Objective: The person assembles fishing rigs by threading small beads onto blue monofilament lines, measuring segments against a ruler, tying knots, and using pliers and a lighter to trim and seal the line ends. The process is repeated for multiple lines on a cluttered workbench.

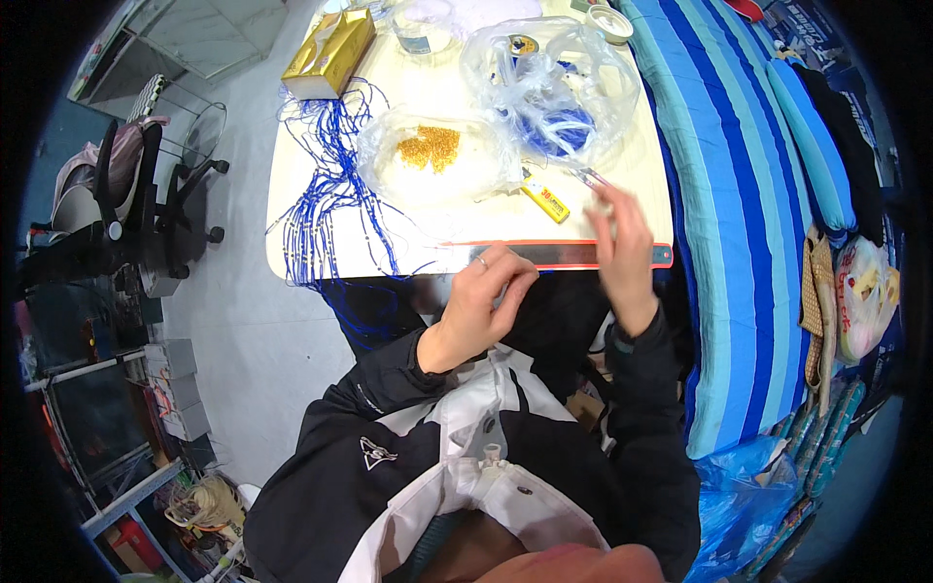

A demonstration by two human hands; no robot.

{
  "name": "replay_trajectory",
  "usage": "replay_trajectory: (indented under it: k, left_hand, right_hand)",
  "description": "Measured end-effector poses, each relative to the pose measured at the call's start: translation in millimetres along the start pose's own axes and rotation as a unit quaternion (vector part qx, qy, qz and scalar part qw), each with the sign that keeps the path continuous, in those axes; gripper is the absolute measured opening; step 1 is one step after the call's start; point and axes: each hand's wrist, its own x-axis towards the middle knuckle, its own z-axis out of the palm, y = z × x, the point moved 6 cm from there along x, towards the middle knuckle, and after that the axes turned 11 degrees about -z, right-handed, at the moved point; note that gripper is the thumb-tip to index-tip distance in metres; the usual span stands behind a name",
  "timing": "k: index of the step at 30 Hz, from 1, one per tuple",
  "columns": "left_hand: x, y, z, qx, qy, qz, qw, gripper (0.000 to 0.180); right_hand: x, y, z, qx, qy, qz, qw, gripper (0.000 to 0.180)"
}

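My left hand [484,299], a ring on one finger, is curled closed at the table's near edge, over the long dark ruler [573,255] with its orange-red border. Whatever its fingers may pinch is too small to make out. My right hand [625,248], slightly blurred, is raised above the ruler's right part. Its thumb and index finger are apart, and its fingertips reach a small slim metal tool [588,177]. Left of that lies a yellow lighter [546,198]. Blue beaded strands [326,219] spread over the table's left side and hang off its front edge.
A clear plastic bag [384,160] bears gold beads [428,148]. Behind the lighter, another clear bag [622,92] holds blue material. A gold tissue box [330,53] stands at the far left. A blue-striped bed [748,243] adjoins the table's right side; an office chair [136,194] stands left.
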Motion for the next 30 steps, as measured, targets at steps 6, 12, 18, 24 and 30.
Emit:
replay_trajectory:
  k: [6,12,18,24,30]
  left_hand:
    - [-7,-1,-13,-0.109,0.031,-0.064,0.992,0.003]
    - [-12,3,-18,-0.195,0.031,-0.097,0.976,0.002]
    - [-16,9,-27,-0.192,0.059,-0.069,0.977,0.002]
    - [-21,6,-31,-0.219,0.067,-0.105,0.968,0.002]
    - [-24,9,-34,-0.218,0.073,-0.099,0.968,0.002]
  right_hand:
    - [0,44,20,-0.192,-0.051,-0.068,0.978,0.029]
    - [-13,39,11,-0.243,-0.086,-0.028,0.966,0.014]
    - [-47,-17,7,0.333,0.084,0.185,0.921,0.028]
    - [-46,-88,22,0.358,0.083,0.068,0.928,0.041]
    - [-37,-98,17,0.315,0.1,0.026,0.943,0.031]
